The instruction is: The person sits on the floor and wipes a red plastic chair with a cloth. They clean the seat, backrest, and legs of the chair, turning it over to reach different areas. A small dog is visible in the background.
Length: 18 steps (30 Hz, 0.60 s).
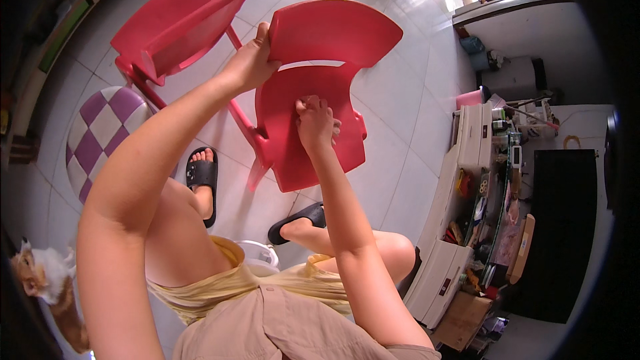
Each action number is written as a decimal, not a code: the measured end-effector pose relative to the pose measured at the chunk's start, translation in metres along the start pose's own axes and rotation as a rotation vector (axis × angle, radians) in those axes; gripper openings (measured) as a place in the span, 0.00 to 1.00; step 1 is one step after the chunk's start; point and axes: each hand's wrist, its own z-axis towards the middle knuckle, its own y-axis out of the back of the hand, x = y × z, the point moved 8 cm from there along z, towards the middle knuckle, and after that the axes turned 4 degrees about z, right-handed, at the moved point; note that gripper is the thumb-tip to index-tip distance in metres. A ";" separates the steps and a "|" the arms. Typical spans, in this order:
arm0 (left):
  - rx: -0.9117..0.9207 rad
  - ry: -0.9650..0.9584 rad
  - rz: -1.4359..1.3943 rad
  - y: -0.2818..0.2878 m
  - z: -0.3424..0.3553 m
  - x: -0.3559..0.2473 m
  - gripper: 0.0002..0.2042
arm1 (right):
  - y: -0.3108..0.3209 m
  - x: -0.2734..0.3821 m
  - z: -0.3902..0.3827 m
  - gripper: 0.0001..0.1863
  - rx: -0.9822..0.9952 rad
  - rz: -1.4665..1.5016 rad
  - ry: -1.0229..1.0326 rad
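A small red plastic chair (311,160) stands in front of me in the head view. My left hand (250,63) is closed on the left edge of its backrest (333,30). My right hand (316,120) rests on the seat with its fingers curled; something small and pale seems to be under them, too hidden to name. A second red chair (150,23) stands beyond my left arm. My feet, in black slides (207,180), are on either side below the chair.
A purple-and-white checkered stool seat (100,120) is at left, and an orange-and-white cat (50,273) at lower left. A white bucket (260,260) is between my legs. Cluttered drawers and shelves (453,253) line the right, a shelf unit (63,23) the upper left. Tiled floor (400,120) surrounds the chairs.
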 end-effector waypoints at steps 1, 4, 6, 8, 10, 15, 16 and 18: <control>0.002 0.011 -0.007 0.002 0.001 0.000 0.26 | -0.002 0.001 0.000 0.16 -0.001 -0.024 -0.002; -0.012 0.010 -0.024 0.002 -0.001 0.004 0.26 | -0.006 0.007 -0.011 0.16 -0.020 -0.057 0.002; -0.021 0.008 -0.002 0.004 0.000 0.008 0.25 | -0.006 0.013 -0.027 0.15 -0.046 -0.019 0.017; -0.024 -0.002 0.011 0.003 -0.001 0.006 0.25 | -0.004 0.013 -0.024 0.16 -0.031 -0.049 0.019; -0.030 -0.014 0.019 0.003 -0.002 0.002 0.25 | -0.007 0.009 -0.014 0.16 -0.017 -0.075 0.005; 0.005 0.003 -0.004 0.002 -0.001 -0.002 0.24 | -0.011 0.006 -0.004 0.16 -0.106 -0.089 -0.008; 0.006 0.016 0.003 0.004 -0.001 -0.001 0.24 | -0.010 0.009 -0.010 0.16 -0.080 -0.073 -0.005; 0.005 0.027 0.020 0.006 0.000 0.001 0.24 | -0.007 0.016 -0.026 0.16 -0.021 -0.040 0.000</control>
